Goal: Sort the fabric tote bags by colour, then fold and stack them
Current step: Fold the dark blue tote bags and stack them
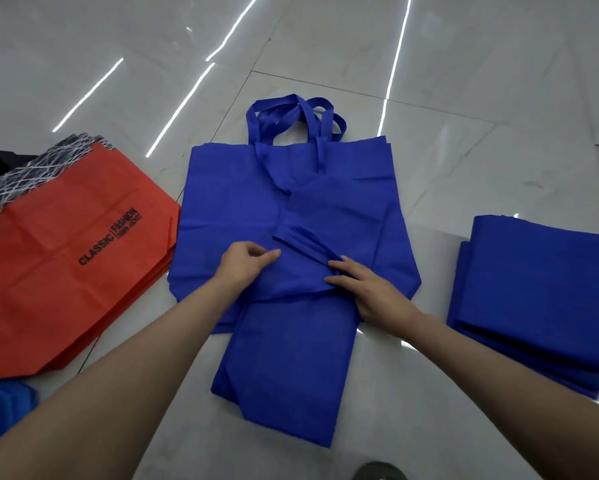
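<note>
A pile of flat blue tote bags (235, 202) lies on the floor in the middle, handles (291, 116) pointing away from me. A narrower folded blue bag (287, 368) lies over its near edge, reaching toward me. My left hand (246, 263) pinches a fold of this blue fabric near the pile's centre. My right hand (364, 289) rests on the same bag with fingers curled round its bunched handle and top edge. A stack of folded blue bags (540, 292) sits at the right. Orange bags (66, 265) printed "CLASSIC FASHION" lie stacked at the left.
The floor is glossy white tile (464, 98) with light-strip reflections. Black bags with white line patterns (31, 171) lie behind the orange stack. A bit of lighter blue fabric (3, 410) shows at the lower left corner. A dark shoe tip (377, 472) sits at the bottom edge.
</note>
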Tool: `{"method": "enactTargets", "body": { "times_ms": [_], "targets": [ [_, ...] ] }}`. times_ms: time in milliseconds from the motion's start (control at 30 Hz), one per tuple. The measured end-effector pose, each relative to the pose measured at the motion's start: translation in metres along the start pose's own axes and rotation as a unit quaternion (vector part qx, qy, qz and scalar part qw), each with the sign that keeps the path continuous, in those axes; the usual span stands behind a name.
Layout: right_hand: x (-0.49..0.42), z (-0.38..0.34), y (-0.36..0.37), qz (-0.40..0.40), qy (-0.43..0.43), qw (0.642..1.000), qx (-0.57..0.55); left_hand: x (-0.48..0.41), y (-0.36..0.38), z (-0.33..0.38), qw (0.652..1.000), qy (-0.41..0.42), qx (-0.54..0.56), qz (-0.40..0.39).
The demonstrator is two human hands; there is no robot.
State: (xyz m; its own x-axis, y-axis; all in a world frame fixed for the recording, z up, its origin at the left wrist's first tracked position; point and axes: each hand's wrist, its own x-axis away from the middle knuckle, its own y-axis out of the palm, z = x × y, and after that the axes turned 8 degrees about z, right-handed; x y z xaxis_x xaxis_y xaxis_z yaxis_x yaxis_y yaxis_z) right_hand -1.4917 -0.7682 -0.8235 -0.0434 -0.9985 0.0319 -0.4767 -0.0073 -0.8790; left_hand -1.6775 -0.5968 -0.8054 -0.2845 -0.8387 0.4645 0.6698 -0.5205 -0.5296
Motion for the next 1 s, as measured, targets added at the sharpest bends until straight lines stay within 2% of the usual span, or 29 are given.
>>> {"method": "enactTargets", "body": {
  "times_ms": [67,167,233,333,433,567,667,733,800,833,900,933,967,1000],
  "targets": [
    [0.001,0.000,0.001,0.015,-0.047,0.996,0.070,0.001,0.002,-0.001,0.999,0.021,-0.034,-0.012],
    [0.007,-0.003,0.002,-0.003,-0.150,0.962,0.229,0.008,-0.004,-0.009,0.997,0.069,-0.030,-0.011],
    [0.013,-0.005,0.007,-0.006,-0.191,0.945,0.265,0.012,-0.014,-0.014,0.996,0.083,-0.014,-0.011],
    [0.018,-0.003,0.008,-0.018,-0.132,0.964,0.232,0.014,-0.027,-0.024,0.998,0.058,-0.004,-0.015],
    [0.020,-0.005,0.007,-0.073,-0.068,0.985,0.140,0.020,-0.030,-0.033,1.000,0.009,0.020,-0.020],
    [0.025,-0.014,0.014,-0.100,-0.086,0.983,0.131,0.032,-0.031,-0.044,0.992,-0.073,0.094,-0.030],
    [0.032,-0.022,0.024,-0.087,-0.079,0.983,0.142,0.041,-0.032,-0.048,0.988,-0.076,0.132,-0.029],
    [0.033,-0.026,0.025,-0.084,-0.047,0.989,0.112,0.046,-0.034,-0.053,0.992,-0.026,0.122,0.007],
    [0.030,-0.028,0.024,-0.088,-0.017,0.994,0.065,0.047,-0.043,-0.065,0.993,0.107,0.036,0.045],
    [0.028,-0.027,0.025,-0.087,-0.006,0.995,0.044,0.047,-0.049,-0.074,0.977,0.201,-0.054,0.039],
    [0.023,-0.024,0.026,-0.084,0.011,0.996,0.010,0.048,-0.061,-0.088,0.900,0.356,-0.251,0.011],
    [0.021,-0.023,0.026,-0.081,0.015,0.997,0.002,0.053,-0.063,-0.087,0.864,0.400,-0.306,-0.001],
    [0.020,-0.022,0.027,-0.079,0.017,0.997,-0.007,0.055,-0.064,-0.087,0.844,0.425,-0.326,-0.014],
    [0.020,-0.022,0.028,-0.077,0.020,0.997,-0.018,0.061,-0.065,-0.084,0.844,0.429,-0.321,-0.023]
  ]
}}
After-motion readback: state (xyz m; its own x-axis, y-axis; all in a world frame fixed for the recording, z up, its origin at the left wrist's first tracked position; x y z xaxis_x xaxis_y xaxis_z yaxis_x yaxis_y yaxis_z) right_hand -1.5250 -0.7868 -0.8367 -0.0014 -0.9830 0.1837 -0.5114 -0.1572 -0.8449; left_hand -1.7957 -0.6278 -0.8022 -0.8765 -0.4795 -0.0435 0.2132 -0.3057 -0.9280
